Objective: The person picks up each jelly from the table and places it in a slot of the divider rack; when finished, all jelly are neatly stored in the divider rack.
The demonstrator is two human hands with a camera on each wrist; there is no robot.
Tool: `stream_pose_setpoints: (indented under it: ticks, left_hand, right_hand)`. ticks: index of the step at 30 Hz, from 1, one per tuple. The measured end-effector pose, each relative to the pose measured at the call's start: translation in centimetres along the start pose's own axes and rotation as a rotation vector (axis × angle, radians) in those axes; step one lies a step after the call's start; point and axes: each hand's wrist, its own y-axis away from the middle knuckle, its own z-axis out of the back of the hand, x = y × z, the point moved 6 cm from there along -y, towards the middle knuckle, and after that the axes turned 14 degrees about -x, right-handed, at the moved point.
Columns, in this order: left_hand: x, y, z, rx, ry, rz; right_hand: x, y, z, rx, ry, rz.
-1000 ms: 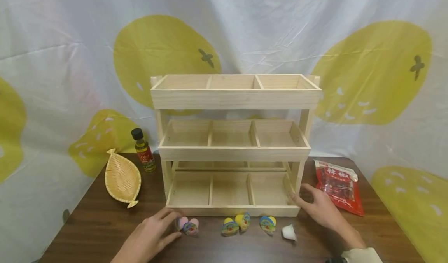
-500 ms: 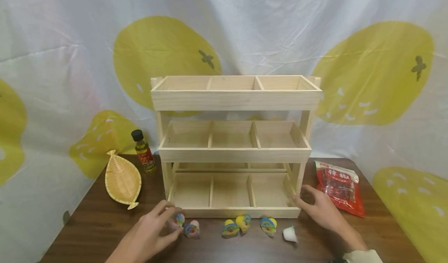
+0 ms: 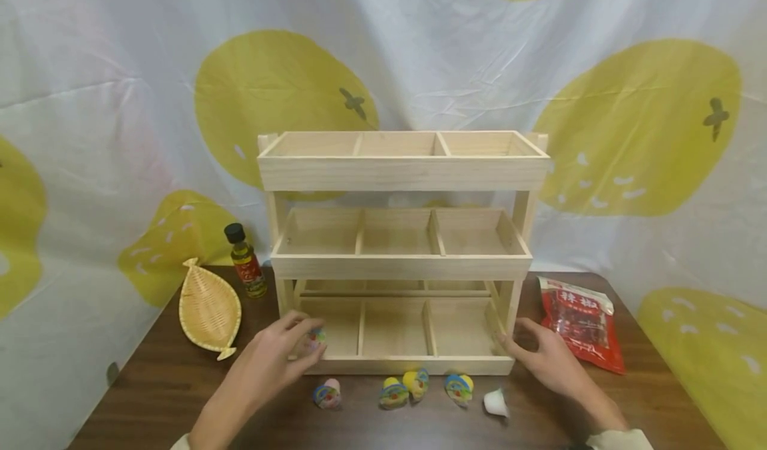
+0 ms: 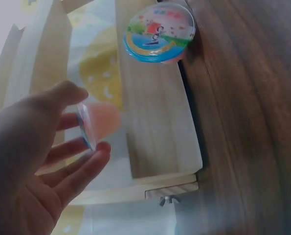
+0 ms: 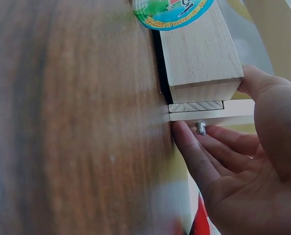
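Note:
My left hand (image 3: 263, 363) pinches a small pink jelly cup (image 4: 104, 120) by its lid rim, between thumb and fingertips. In the head view that cup overlaps the lower left compartment of a three-tier wooden rack (image 3: 401, 174). At the rack's bottom right corner, my right hand (image 3: 548, 357) grips the end, its thumb at the inner side and its fingers (image 5: 199, 156) along the outside near a metal bolt (image 5: 200, 128). Another pink jelly cup (image 3: 327, 394) lies on the table before the rack, its printed lid (image 4: 160, 34) facing the left wrist camera.
Yellow jelly cups (image 3: 393, 393) and a white cup (image 3: 495, 403) lie along the rack's front. To the left are a woven basket (image 3: 210, 303) and a black-capped bottle (image 3: 247, 263). A red packet (image 3: 578, 320) lies beyond my right hand on the brown table (image 3: 144, 383).
My left hand has picked up one of the two pink jelly cups and raised it toward the lower left compartment. My right hand has stayed on the rack's corner.

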Motion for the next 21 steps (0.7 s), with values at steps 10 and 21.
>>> stream_pose_setpoints:
  ticks: [10,21]
  left_hand:
    - [1.8,-0.7,-3.6,0.147,-0.108,0.136]
    - [2.5,-0.5,-5.0,0.261,-0.227,0.279]
  right_hand:
    - [-0.3,0.0,0.0,-0.001,-0.002,-0.004]
    - [-0.4,0.1,-0.1,0.018,-0.010,-0.011]
